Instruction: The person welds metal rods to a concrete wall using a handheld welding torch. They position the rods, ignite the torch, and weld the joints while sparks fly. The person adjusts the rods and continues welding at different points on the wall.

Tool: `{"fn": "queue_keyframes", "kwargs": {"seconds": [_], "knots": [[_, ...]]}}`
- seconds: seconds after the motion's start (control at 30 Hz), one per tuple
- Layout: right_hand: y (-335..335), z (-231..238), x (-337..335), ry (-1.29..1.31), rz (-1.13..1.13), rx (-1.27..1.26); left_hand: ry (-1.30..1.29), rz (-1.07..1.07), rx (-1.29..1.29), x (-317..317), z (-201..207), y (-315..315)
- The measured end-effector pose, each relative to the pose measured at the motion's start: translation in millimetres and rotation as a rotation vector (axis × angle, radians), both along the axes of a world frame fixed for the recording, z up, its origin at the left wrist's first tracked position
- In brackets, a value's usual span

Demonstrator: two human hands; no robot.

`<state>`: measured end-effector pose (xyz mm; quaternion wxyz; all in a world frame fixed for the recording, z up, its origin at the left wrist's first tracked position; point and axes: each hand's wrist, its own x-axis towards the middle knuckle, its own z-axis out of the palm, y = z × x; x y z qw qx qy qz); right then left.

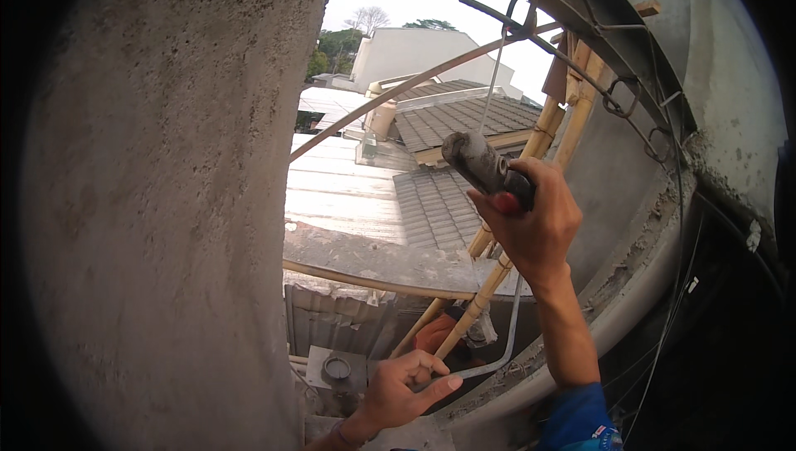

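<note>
My right hand (535, 219) is raised and closed around a hammer (477, 159) with a dusty grey cylindrical head and a black and red grip. Lower and to the left, my left hand (405, 393) has its fingers curled around the end of a bent grey metal rod (493, 366), with the thumb lying along it. From there the rod runs right, then bends upward behind my right forearm. A thin pale wire (496, 78) comes down from a dark metal ring (522, 20) to behind the hammer head; whether it joins the rod cannot be seen.
A rough concrete wall (166, 202) fills the left. Bamboo poles (477, 310) slant up through the opening, and a curved metal beam (613, 28) arches overhead. On the right is a curved concrete rim (618, 302) with loose wires. Below lies a ledge (373, 256); tiled roofs (464, 123) stand beyond.
</note>
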<state>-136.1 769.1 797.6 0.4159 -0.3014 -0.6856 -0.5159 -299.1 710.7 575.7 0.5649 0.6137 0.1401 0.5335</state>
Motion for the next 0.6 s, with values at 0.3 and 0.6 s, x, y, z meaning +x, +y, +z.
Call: {"fn": "queue_keyframes", "kwargs": {"seconds": [0.3,0.6], "knots": [[0,8,1,0.002,-0.054,-0.025,0.017,-0.060,-0.010,1,0,-4],[-1,13,3,0.018,-0.071,-0.021,0.031,-0.068,0.030,1,0,-5]]}}
